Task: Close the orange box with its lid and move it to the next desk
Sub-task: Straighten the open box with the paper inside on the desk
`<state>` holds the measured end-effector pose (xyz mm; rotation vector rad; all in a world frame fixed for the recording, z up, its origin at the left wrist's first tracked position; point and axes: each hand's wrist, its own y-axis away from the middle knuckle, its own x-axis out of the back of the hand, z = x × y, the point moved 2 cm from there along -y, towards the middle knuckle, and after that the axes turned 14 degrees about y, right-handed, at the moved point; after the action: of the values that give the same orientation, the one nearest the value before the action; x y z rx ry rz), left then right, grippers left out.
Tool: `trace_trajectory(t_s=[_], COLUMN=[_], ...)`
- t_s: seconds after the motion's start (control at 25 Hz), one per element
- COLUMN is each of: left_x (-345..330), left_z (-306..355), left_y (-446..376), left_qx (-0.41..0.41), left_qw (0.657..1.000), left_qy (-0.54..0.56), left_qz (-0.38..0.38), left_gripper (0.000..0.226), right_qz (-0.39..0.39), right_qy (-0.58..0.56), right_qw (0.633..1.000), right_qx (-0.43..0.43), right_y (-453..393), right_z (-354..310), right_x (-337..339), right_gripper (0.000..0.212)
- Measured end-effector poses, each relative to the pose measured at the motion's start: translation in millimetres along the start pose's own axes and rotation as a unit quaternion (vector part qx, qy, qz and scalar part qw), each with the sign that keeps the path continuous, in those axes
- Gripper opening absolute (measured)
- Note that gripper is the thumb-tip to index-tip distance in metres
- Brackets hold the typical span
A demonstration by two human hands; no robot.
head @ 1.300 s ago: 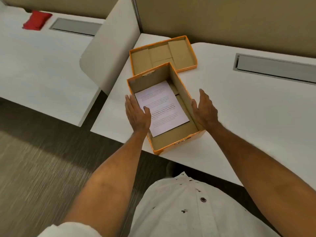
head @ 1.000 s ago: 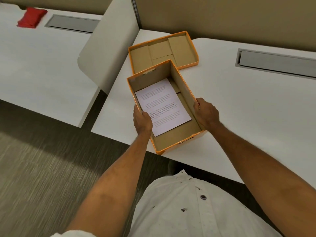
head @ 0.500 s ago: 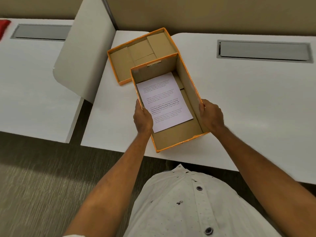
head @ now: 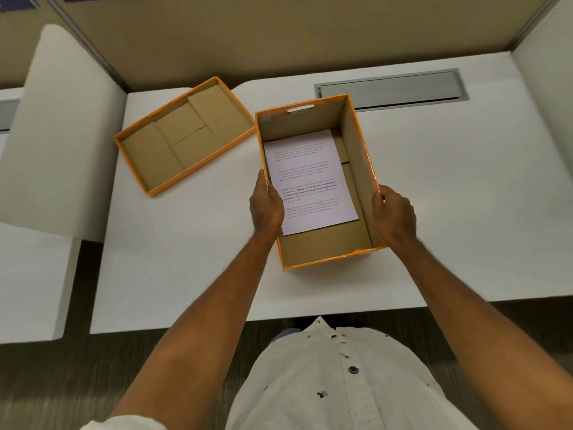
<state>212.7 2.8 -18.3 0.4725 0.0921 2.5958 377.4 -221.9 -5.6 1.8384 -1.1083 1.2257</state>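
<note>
- currently the orange box (head: 362, 187) sits open on the white counter (head: 465, 197), a printed sheet (head: 310, 181) lying flat inside.
- left hand (head: 266, 209) and right hand (head: 393, 217) each have a closed grip on a long side wall.
- its lid (head: 183, 138) lies upside down just left of the box, untouched.
- closing and moving it both appear left to do.
</note>
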Motion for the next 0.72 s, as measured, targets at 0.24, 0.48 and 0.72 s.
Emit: trace_trajectory(t_s=[0.24,0.48,0.72], left_x=[-55,-69,-71], left_z=[31,38,36], left_y=[-10,-13,-14], left_qx=[0.010,0.035,0.025], left_qw=[0.999,0.998,0.998], left_qy=[-0.002,-0.014,-0.024], left_qz=[-0.037,-0.051,-0.057], left_gripper=[0.051,0.051,0.050], right_qz=[0.016,-0.006,0.003], right_qy=[-0.015,-0.018,-0.005], right_qw=[1.000,1.000,1.000], right_qx=[-0.017,-0.023,-0.028], right_y=[-28,-40,-39], right_z=[38,50,54], right_x=[18,9,2], right_gripper=[0.034,0.033,0.032])
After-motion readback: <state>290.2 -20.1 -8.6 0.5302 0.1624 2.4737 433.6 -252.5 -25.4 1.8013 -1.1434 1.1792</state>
